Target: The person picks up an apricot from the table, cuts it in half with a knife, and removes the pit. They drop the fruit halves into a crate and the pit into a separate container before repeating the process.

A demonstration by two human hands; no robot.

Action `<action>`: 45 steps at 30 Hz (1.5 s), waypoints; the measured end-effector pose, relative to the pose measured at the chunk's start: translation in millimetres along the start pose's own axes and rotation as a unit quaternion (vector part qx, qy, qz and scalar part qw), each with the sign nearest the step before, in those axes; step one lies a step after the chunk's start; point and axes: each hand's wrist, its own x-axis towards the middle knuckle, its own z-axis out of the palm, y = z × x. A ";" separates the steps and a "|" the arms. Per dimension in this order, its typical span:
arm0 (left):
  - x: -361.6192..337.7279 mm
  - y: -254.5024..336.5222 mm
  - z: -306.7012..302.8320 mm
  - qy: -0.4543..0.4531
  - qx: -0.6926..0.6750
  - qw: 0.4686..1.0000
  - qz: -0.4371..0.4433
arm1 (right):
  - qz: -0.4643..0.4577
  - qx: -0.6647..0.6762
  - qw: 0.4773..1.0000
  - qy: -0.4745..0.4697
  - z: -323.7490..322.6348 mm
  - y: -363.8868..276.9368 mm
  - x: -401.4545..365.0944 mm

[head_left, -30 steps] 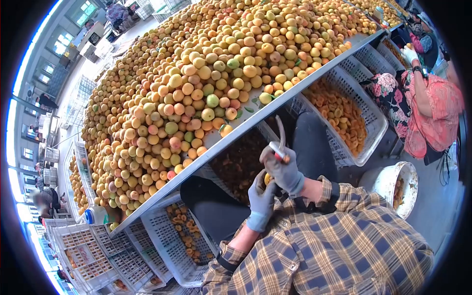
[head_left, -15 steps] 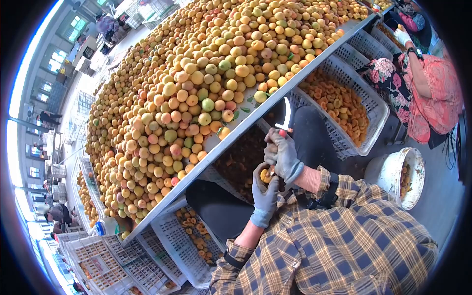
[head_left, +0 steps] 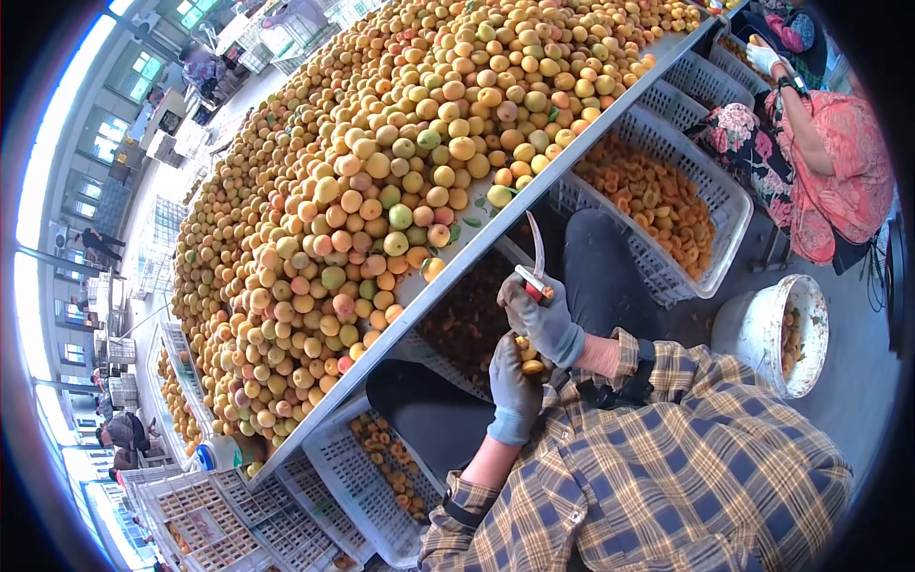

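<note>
Two hands in grey gloves meet just over the person's lap, near the edge of the big table (head_left: 498, 232). The left hand (head_left: 513, 386) is curled around a small orange apricot (head_left: 530, 360), with its fingers closed under the fruit. The right hand (head_left: 543, 319) sits just above it, touching the same fruit. It is closed tight on a knife (head_left: 537, 257), and the thin blade points up toward the table edge. The apricot is between the two hands. It looks split open, but it is too small to tell for sure.

The table is piled high with apricots (head_left: 400, 191) in yellow, orange and green. A white crate (head_left: 732, 212) beside the person's knee holds cut fruit halves. Another crate (head_left: 348, 481) with a few halves sits low by the other leg. A white bucket (head_left: 753, 329) stands on the floor to the right, with a little fruit inside. A person in pink flowered clothes (head_left: 839, 162) sits farther along the table — their gloved hand is up by the fruit.
</note>
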 end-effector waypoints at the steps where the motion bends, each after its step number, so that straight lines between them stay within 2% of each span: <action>1: 0.7 -5.6 2.8 0.011 -0.008 1.000 0.002 | -0.001 0.002 1.000 0.006 0.5 0.1 -0.8; 3: 0.8 -21.2 4.0 0.027 -0.017 0.999 0.005 | 0.031 0.036 0.999 0.007 0.1 -0.1 -2.8; 5: 4.1 -32.6 4.4 0.082 -0.034 0.995 0.035 | 0.032 0.041 0.999 0.016 1.2 1.7 -2.8; 7: 1.7 -33.7 3.8 0.085 -0.024 0.995 0.052 | 0.039 0.064 0.996 0.046 -0.1 9.2 -1.0; 8: 2.0 -31.0 3.2 0.086 -0.014 0.994 0.071 | 0.039 0.065 0.996 0.046 -0.4 6.3 0.9; 10: 3.5 -29.2 1.3 0.081 0.004 0.993 0.083 | 0.163 0.173 0.967 0.093 -2.7 -2.7 4.4; 11: 3.8 -26.7 1.0 0.076 0.022 0.992 0.094 | 0.185 0.161 0.964 0.102 -1.6 -5.3 6.3; 15: 5.0 -16.4 -1.2 0.054 0.052 0.991 0.110 | 0.241 0.242 0.927 0.158 -8.3 -0.4 14.5; 18: 9.1 -27.9 -5.9 0.032 0.052 0.992 0.115 | 0.276 0.283 0.907 0.142 -16.2 6.8 16.8; 19: 9.8 -30.8 -9.0 0.028 0.051 0.991 0.116 | 0.257 0.227 0.926 0.158 -16.2 8.9 13.8; 20: 9.1 -26.4 -11.8 -0.016 -0.066 0.998 0.012 | 0.256 0.226 0.926 0.159 -13.2 6.1 11.1; 21: 7.2 -23.2 -13.2 -0.059 -0.181 0.977 -0.093 | 0.223 0.186 0.949 0.123 -10.2 4.3 7.9; 22: 3.8 -22.7 -12.4 -0.056 -0.183 0.977 -0.095 | 0.191 0.144 0.967 0.087 -8.4 3.3 4.9; 23: -0.1 -18.9 -10.1 -0.060 -0.306 0.941 -0.133 | 0.170 0.132 0.976 0.041 -7.8 3.0 2.7; 24: -3.7 -14.1 -7.8 -0.064 -0.424 0.888 -0.169 | 0.173 0.131 0.975 0.041 -6.8 1.4 1.4; 25: -2.7 -8.4 -5.2 -0.010 -0.426 0.877 -0.220 | 0.177 0.129 0.976 0.016 -6.3 -1.1 1.4; 26: -1.2 -15.4 -7.5 -0.010 -0.427 0.877 -0.221 | 0.180 0.126 0.976 -0.010 -6.8 -2.3 1.8; 28: 2.5 -33.9 -15.0 -0.157 -0.508 0.832 -0.159 | 0.184 0.142 0.973 -0.007 -9.4 1.9 1.7; 29: 1.7 -31.4 -15.1 -0.155 -0.509 0.832 -0.159 | 0.177 0.132 0.975 -0.032 -9.7 3.3 0.2; 30: 1.5 -28.6 -15.7 -0.148 -0.430 0.876 -0.161 | 0.170 0.121 0.976 -0.056 -10.3 5.2 -1.4; 31: 1.4 -25.4 -15.3 -0.140 -0.347 0.913 -0.162 | 0.119 0.075 0.986 -0.090 -13.1 8.4 -3.6; 32: -1.0 -16.1 -9.6 -0.138 -0.347 0.914 -0.161 | 0.120 0.076 0.986 -0.092 -14.4 6.1 -5.7; 34: -7.4 3.7 3.0 -0.075 -0.214 0.967 -0.119 | 0.099 -0.016 0.977 -0.188 -13.2 -1.7 -8.1; 35: -5.7 -1.7 -1.8 -0.071 -0.214 0.967 -0.117 | 0.054 -0.022 0.980 -0.189 -9.4 -1.6 -7.2; 36: -2.1 -9.7 -8.6 -0.102 -0.248 0.952 -0.145 | 0.055 -0.021 0.979 -0.193 -8.6 -0.1 -5.9; 38: 1.7 -13.7 -12.7 -0.133 -0.281 0.935 -0.171 | 0.185 0.108 0.975 -0.064 -11.0 4.6 -0.9; 39: 3.3 -9.2 -9.5 -0.109 -0.209 0.958 -0.162 | 0.203 0.137 0.970 0.001 -10.8 8.1 2.5; 40: 3.8 -6.5 -7.1 -0.084 -0.136 0.975 -0.153 | 0.202 0.137 0.970 0.002 -12.0 10.2 3.5; 41: 5.9 -16.0 -7.1 -0.033 -0.087 0.986 -0.139 | 0.226 0.166 0.959 0.040 -13.7 11.8 4.6; 42: 10.1 -30.2 -7.8 -0.034 -0.087 0.986 -0.141 | 0.250 0.194 0.945 0.079 -14.4 11.6 4.9; 44: 14.5 -48.7 -6.7 0.054 0.038 0.996 0.066 | 0.254 0.203 0.941 0.098 -16.3 12.9 7.9; 45: 12.9 -51.4 -2.9 0.081 0.037 0.992 0.089 | 0.273 0.252 0.919 0.130 -19.1 16.2 11.0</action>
